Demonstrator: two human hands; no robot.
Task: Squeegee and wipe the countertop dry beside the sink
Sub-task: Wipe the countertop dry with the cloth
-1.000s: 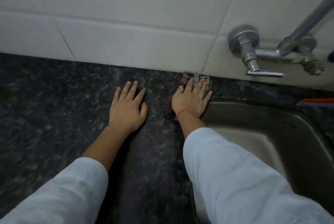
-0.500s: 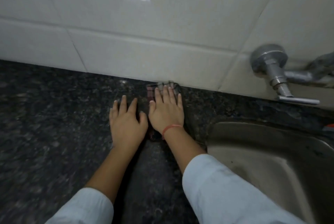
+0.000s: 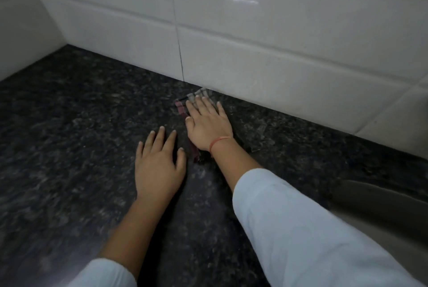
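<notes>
Wiping goes best keeping the right hand [image 3: 208, 125] flat, fingers together on the cloth [image 3: 183, 110]; left hand [image 3: 158, 166] spread, bracing the countertop [image 3: 69, 124].

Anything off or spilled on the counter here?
Nothing spilled or damaged. A wet streak glistens on the counter right of the right hand, which presses the cloth flat near the wall. The left hand lies flat, empty.
</notes>
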